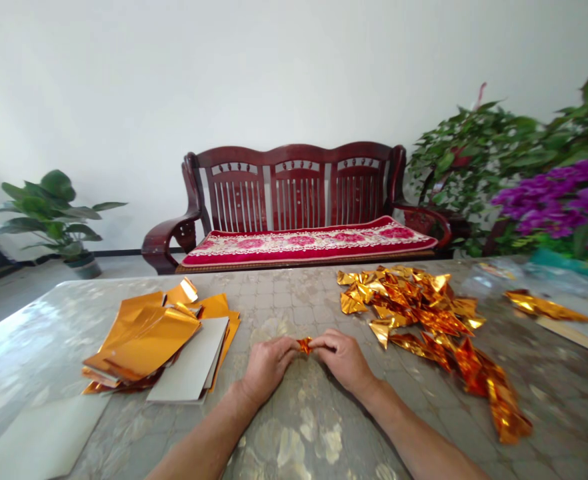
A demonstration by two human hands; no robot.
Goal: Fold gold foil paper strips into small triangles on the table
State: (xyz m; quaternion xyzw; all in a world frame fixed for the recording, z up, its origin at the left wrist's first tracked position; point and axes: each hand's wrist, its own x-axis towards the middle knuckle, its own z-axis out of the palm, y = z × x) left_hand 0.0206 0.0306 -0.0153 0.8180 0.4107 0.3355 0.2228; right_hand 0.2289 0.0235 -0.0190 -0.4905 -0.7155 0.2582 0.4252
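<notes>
Between my two hands, over the middle of the table, is a small folded piece of gold foil paper (305, 345). My left hand (270, 363) pinches its left end, and my right hand (343, 360) pinches its right end. Much of the piece is hidden by the fingers. Left of my hands lies a loose stack of gold foil paper sheets (149, 333), some with the pale back (189, 363) facing up. On the right, a heap of folded gold foil pieces (414, 300) spreads toward the near right side.
A pale sheet (44, 437) lies at the table's near left. Clear plastic wrapping (494, 277) and another gold piece (547, 307) are at the far right. Behind the patterned table (284, 427) stands a dark red wooden bench (299, 190), with plants (59, 213) on both sides.
</notes>
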